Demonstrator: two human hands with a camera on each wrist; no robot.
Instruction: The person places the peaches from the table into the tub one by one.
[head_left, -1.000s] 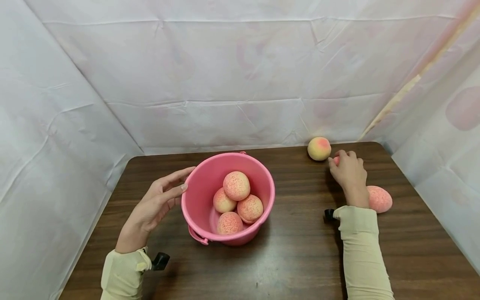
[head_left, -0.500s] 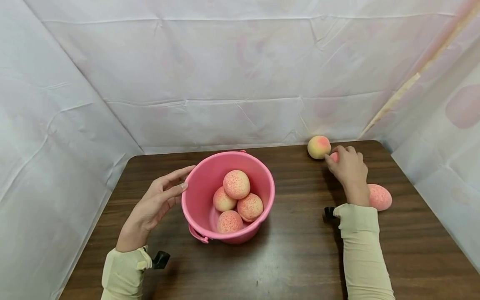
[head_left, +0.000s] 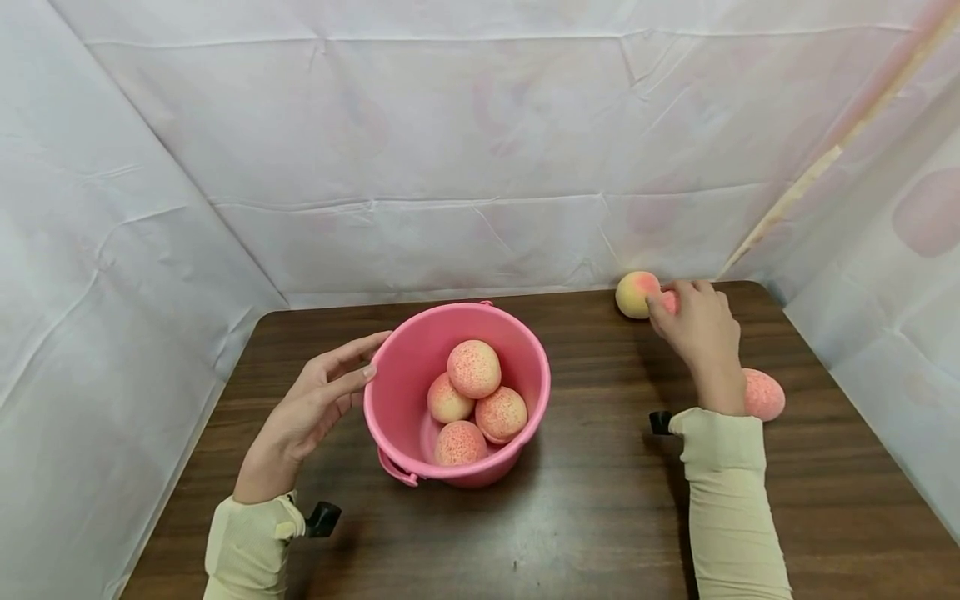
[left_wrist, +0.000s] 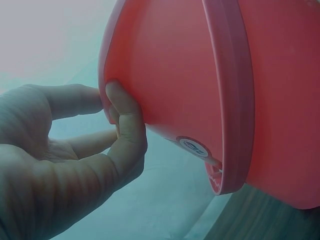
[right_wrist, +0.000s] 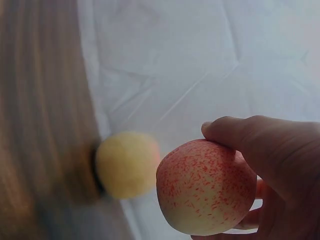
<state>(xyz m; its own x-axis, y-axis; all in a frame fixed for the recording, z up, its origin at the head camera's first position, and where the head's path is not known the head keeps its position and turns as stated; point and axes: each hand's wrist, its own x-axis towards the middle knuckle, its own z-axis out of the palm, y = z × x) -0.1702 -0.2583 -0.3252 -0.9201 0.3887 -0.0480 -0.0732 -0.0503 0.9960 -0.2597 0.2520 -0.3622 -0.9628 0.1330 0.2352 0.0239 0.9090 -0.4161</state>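
Note:
A pink bucket (head_left: 397, 392) stands at the middle of the table, tilted open toward me, with several speckled peaches (head_left: 474, 369) inside. My left hand (head_left: 313, 406) pinches its left rim between thumb and fingers, as the left wrist view shows at the bucket's edge (left_wrist: 106, 55). At the far right, my right hand (head_left: 697, 337) grips a red-speckled peach (right_wrist: 205, 187), its thumb on top and its fingers around the far side. A yellow peach (head_left: 636, 295) with a red blush sits just left of that hand.
A pink peach (head_left: 763, 395) lies right of my right wrist, partly hidden by it. White sheeting (head_left: 465, 150) rises behind the dark wooden table (head_left: 585, 517) and along both sides.
My right hand has lifted slightly with the peach in its fingers, moving a little up in the head view. My left hand and the bucket stay in place.

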